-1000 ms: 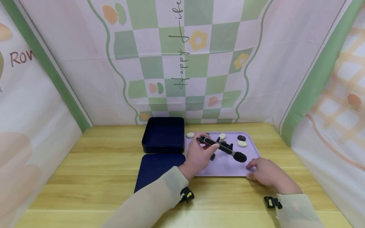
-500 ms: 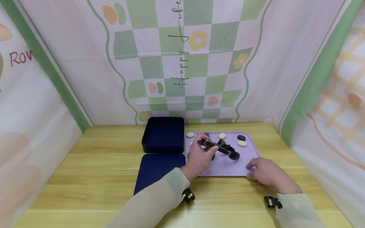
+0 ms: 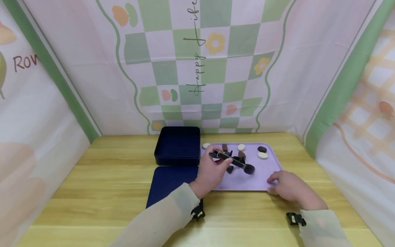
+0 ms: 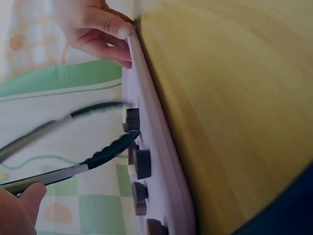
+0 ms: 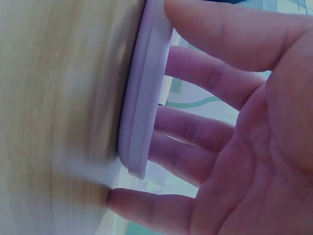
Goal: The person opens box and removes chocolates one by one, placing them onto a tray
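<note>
Black-tipped metal tongs [image 3: 236,162] are in my left hand [image 3: 211,171], the thumb pressed along one arm. Their arms stand apart over the lilac tray [image 3: 256,178]. In the left wrist view the tong tips are on either side of a dark piece [image 4: 131,119], close to the tray. Several dark brown and white pieces lie on the tray, including a white oval [image 3: 262,155] and a dark oval [image 3: 262,149]. My right hand [image 3: 287,185] rests at the tray's near right corner. Its straight, spread fingers [image 5: 190,125] touch the rim, and the little finger reaches the table.
An open navy box [image 3: 177,147] stands left of the tray at the back. Its flat navy lid [image 3: 168,180] lies in front, partly under my left forearm. The wooden table [image 3: 102,185] ends at a patterned cloth wall [image 3: 216,85] behind.
My left hand has moved slightly left with the tongs, and the tong tips have shifted left over the tray. The right hand stays at the tray's corner.
</note>
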The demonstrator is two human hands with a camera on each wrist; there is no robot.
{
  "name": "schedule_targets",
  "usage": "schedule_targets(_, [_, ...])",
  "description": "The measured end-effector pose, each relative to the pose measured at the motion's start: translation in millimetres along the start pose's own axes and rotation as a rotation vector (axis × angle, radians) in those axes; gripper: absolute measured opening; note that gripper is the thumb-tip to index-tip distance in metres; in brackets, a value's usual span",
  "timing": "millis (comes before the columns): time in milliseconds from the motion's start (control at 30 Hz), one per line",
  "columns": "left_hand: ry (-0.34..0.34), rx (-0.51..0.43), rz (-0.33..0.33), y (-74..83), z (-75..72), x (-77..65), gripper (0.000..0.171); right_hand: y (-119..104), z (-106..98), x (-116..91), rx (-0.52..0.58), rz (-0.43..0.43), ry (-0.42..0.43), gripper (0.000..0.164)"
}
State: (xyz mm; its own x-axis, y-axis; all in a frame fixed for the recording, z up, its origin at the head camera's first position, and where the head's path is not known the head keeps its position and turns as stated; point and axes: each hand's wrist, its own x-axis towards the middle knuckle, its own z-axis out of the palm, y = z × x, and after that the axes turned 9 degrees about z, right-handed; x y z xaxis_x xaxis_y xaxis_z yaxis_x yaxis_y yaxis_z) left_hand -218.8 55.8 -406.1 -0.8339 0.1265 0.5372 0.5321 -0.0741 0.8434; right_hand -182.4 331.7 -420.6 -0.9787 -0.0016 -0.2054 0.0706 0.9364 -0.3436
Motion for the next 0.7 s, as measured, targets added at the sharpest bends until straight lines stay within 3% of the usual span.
schedule_targets(100, [-0.012, -0.018, 0.025, 8.7, -4.8, -0.9, 0.036, 1.0, -0.3, 0.0, 0.003, -0.018, 0.006, 0.028])
schedule_targets(233, [0.002, -0.068, 0.118, 28.0, -16.2, 0.8, 0.038, 1.5, 0.1, 1.3, -0.005, -0.032, 0.009, 0.028])
schedule_targets(400, [0.067, -0.128, 0.275, 54.0, -48.2, 5.4, 0.039, -0.3, -0.5, 3.4, -0.012, -0.035, 0.007, 0.028])
schedule_targets(533, [0.13, -0.013, 0.43, 68.9, -88.2, 8.0, 0.041, -0.8, -1.1, 3.0, -0.014, -0.025, 0.007, 0.027])
schedule_targets(700, [0.262, 0.25, 0.629, 83.5, -147.6, 10.4, 0.044, -0.5, -1.3, 1.5, -0.006, -0.013, 0.004, 0.027])
